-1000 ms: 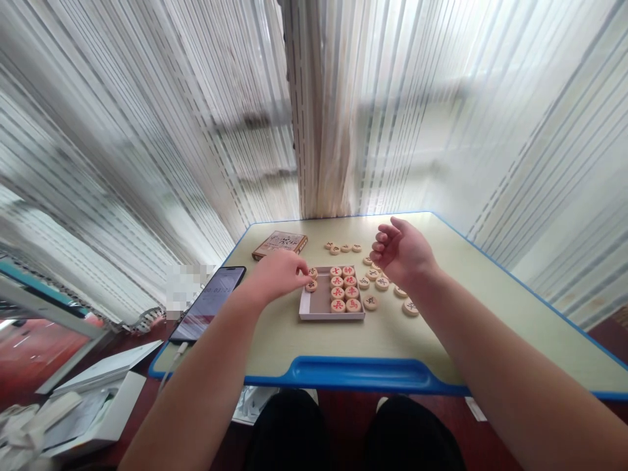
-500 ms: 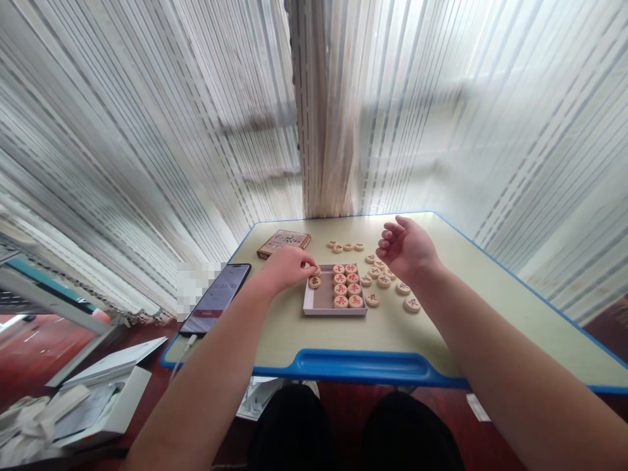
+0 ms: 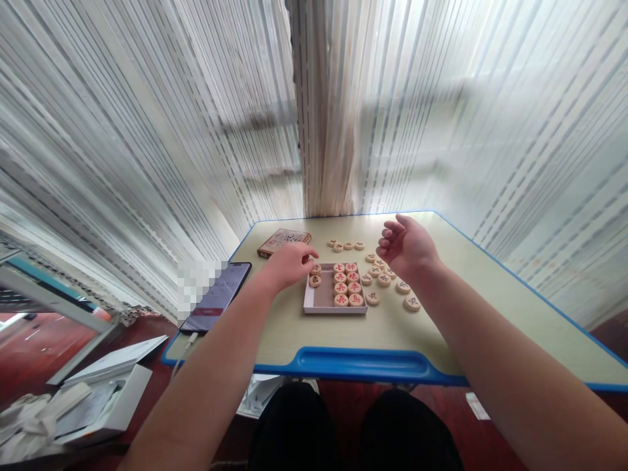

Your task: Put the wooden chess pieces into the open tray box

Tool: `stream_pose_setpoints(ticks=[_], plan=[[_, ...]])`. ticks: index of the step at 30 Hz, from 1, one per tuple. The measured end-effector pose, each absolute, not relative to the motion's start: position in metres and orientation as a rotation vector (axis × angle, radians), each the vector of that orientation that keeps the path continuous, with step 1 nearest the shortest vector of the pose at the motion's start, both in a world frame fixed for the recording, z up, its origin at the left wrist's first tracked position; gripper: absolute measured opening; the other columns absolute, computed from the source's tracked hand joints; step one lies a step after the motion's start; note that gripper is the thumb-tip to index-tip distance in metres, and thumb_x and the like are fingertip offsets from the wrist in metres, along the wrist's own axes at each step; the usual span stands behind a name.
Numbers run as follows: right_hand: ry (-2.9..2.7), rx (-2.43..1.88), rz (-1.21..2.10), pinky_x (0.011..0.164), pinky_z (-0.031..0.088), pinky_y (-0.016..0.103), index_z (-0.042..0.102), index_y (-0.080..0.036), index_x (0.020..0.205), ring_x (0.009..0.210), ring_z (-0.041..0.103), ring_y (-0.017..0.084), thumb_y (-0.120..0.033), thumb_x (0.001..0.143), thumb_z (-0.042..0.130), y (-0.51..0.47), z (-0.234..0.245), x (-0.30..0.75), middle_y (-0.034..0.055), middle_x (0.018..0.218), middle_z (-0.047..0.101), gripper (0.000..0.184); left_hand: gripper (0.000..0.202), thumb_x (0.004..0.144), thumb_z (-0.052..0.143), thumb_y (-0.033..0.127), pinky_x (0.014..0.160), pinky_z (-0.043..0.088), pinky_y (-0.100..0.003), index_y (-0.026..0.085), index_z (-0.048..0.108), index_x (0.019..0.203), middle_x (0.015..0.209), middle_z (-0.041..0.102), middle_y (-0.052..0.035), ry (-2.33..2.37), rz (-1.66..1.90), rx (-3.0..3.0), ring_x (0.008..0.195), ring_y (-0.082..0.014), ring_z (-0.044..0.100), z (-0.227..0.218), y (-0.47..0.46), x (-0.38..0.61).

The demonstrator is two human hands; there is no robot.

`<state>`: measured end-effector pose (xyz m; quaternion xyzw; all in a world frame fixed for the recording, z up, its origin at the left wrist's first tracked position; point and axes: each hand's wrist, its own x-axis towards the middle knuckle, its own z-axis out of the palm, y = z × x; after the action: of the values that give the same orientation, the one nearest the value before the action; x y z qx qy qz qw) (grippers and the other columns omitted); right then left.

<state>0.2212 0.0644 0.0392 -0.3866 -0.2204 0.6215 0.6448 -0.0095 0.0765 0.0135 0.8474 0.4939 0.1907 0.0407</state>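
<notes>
A shallow white box [image 3: 324, 301] lies on the pale desk [image 3: 383, 333], holding several round wooden chess discs with red marks [image 3: 346, 284]. My left hand [image 3: 289, 263] rests at the box's far-left corner, fingers curled, fingertips on a disc [image 3: 316, 269] there. My right hand [image 3: 406, 247] hovers above loose discs [image 3: 387, 278] to the right of the box, palm up, fingers loosely curled and apart, nothing visible in it. More discs form a short row [image 3: 346, 246] behind the box.
A brown box lid [image 3: 284, 241] lies at the desk's far left. A phone [image 3: 216, 297] with a cable sits at the left edge. White boxes and papers [image 3: 93, 399] lie on the floor to the left. Curtains hang behind the desk.
My left hand stays at the box's far-left corner on the disc there, its fingers shifting slightly. My right hand barely moves. The camera view shifted a little.
</notes>
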Motion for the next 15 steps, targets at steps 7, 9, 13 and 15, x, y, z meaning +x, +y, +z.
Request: stream_pose_setpoints(ticks=[7, 9, 13, 15], plan=[[-0.522, -0.901, 1.377, 0.039, 0.029, 0.02, 0.05, -0.017, 0.064, 0.041, 0.036, 0.007, -0.03, 0.085, 0.044, 0.066, 0.041, 0.224, -0.0046, 0.048, 0.041, 0.025, 0.025, 0.075, 0.048, 0.02, 0.069, 0.045, -0.03, 0.016, 0.069, 0.086, 0.08, 0.067, -0.0055, 1.604, 0.819, 2.604, 0.073, -0.0175, 0.058, 0.005, 0.085, -0.01], [-0.546, -0.905, 1.36, 0.04, 0.03, 0.02, 0.05, -0.017, 0.065, 0.042, 0.037, 0.007, -0.03, 0.085, 0.044, 0.066, 0.043, 0.226, -0.0047, 0.049, 0.041, 0.024, 0.024, 0.075, 0.048, 0.02, 0.068, 0.045, -0.03, 0.015, 0.069, 0.084, 0.077, 0.066, -0.0053, 1.605, 0.855, 2.62, 0.071, -0.0176, 0.058, 0.002, 0.088, -0.01], [-0.669, -1.01, 1.248, 0.043, 0.031, 0.021, 0.05, -0.018, 0.067, 0.044, 0.038, 0.007, -0.032, 0.085, 0.042, 0.069, 0.042, 0.235, -0.0042, 0.054, 0.042, 0.024, 0.025, 0.075, 0.049, 0.02, 0.065, 0.044, -0.029, 0.015, 0.068, 0.089, 0.07, 0.062, -0.0033, 1.607, 0.9, 2.619, 0.066, -0.0166, 0.055, -0.003, 0.09, -0.01], [-0.841, -1.213, 1.073, 0.046, 0.034, 0.023, 0.052, -0.018, 0.068, 0.048, 0.041, 0.009, -0.034, 0.083, 0.043, 0.072, 0.039, 0.239, -0.0017, 0.059, 0.048, 0.024, 0.027, 0.075, 0.049, 0.02, 0.065, 0.043, -0.029, 0.015, 0.067, 0.094, 0.067, 0.06, -0.002, 1.596, 0.921, 2.606, 0.065, -0.0161, 0.054, -0.004, 0.09, -0.009]])
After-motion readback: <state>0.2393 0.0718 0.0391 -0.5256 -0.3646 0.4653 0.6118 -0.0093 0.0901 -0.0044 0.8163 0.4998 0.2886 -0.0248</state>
